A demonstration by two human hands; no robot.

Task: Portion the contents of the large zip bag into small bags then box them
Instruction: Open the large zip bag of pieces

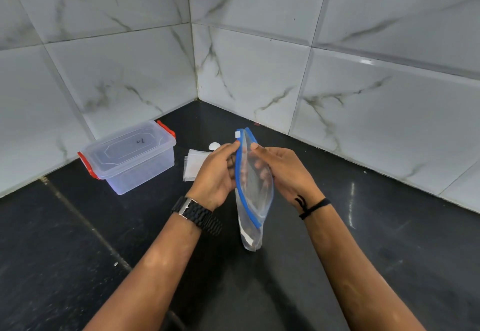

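A large clear zip bag [255,201] with a blue zip strip hangs upright above the black counter, held between both hands. My left hand [215,175] pinches the left lip of the bag's mouth near the white slider. My right hand [283,172] holds the right lip, fingers curled round it, so the mouth is parted. Brownish contents show dimly through the plastic. A stack of small clear bags [193,164] lies flat on the counter behind my left hand, partly hidden by it. A clear plastic box [130,156] with red latches and its lid on stands at the left.
The black stone counter [78,252] fills the lower view. White marble-look tiled walls [246,71] meet in a corner behind the work area. A small white round object [214,146] lies beyond the small bags.
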